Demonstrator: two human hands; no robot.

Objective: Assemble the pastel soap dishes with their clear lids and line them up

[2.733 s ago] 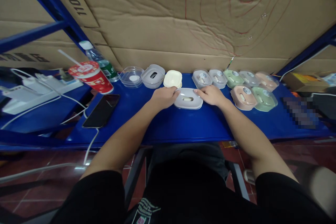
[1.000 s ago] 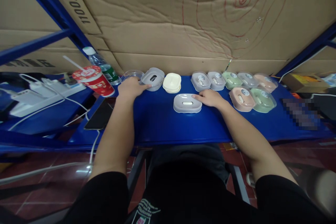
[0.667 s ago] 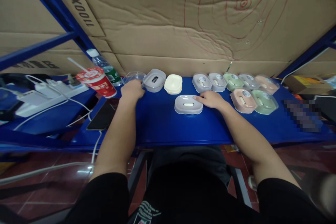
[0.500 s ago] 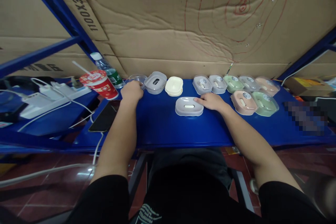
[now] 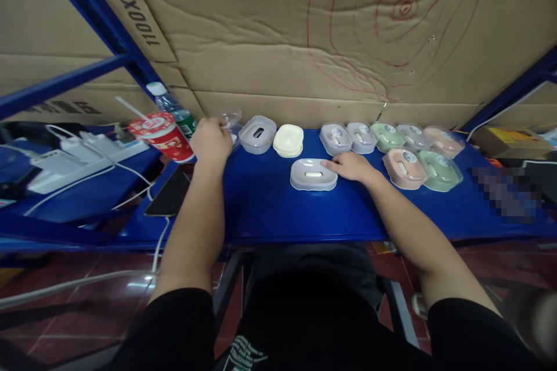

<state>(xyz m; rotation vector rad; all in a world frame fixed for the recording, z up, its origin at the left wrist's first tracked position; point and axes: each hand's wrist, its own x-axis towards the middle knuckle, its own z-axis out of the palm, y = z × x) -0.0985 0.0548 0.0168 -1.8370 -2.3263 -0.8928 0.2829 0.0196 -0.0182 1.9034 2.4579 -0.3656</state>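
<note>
At the far left of the blue table, my left hand (image 5: 212, 140) grips a clear plastic cover (image 5: 232, 117), raised at a tilt; its fingertips are partly hidden. More clear plastic lies just beneath it. My right hand (image 5: 351, 166) rests its thumb on the rim of a grey oval plastic box (image 5: 307, 184) with a white bar in its middle, in front of me; its other fingers are by the box's side. Between the hands stand a grey container (image 5: 257, 142) with a dark slot and a stack of cream-coloured plastic pieces (image 5: 289, 140).
Several grey, green and pink boxes with clear covers (image 5: 404, 168) stand at the right. A red paper cup (image 5: 167, 140) with a straw, a water bottle (image 5: 176, 107), a phone (image 5: 169, 192) and a white power strip (image 5: 87, 165) lie left. Cardboard (image 5: 261, 29) walls the back.
My left hand has lifted the clear cover up off the clear plastic below, moving slightly up and left. My right hand and the grey oval box have stayed put.
</note>
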